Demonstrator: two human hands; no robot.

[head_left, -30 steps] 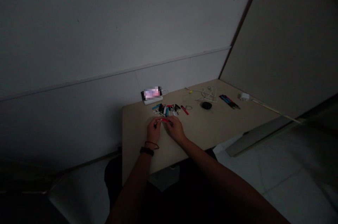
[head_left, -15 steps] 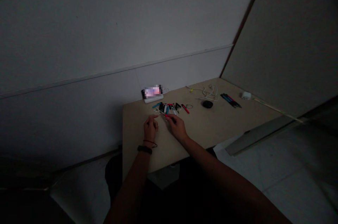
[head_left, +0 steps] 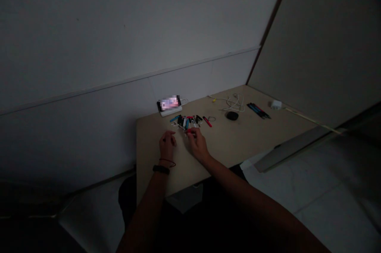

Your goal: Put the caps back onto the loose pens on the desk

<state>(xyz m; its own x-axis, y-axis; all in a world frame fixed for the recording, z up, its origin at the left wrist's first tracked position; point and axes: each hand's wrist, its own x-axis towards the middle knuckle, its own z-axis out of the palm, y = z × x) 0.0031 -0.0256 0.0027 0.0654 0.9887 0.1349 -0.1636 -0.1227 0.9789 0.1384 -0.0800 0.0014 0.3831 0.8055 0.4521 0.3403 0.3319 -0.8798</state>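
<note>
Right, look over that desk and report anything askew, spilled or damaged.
The white cable lies in a loose tangle, and small parts lie jumbled beyond the right hand, unlike the pen-like sticks lying side by side. No spill or damage shows, though it's dim.

a white cable (head_left: 235, 107) is lying behind the black object (head_left: 232, 116); right of that object a white plug (head_left: 276, 105) is sitting, left of it a phone (head_left: 169, 103) is glowing.

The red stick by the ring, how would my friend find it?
On the table, find the pile of small pieces. Just right of it, beside a thin ring, lies the red stick. The right hand holds another red piece; this one lies apart.
</note>
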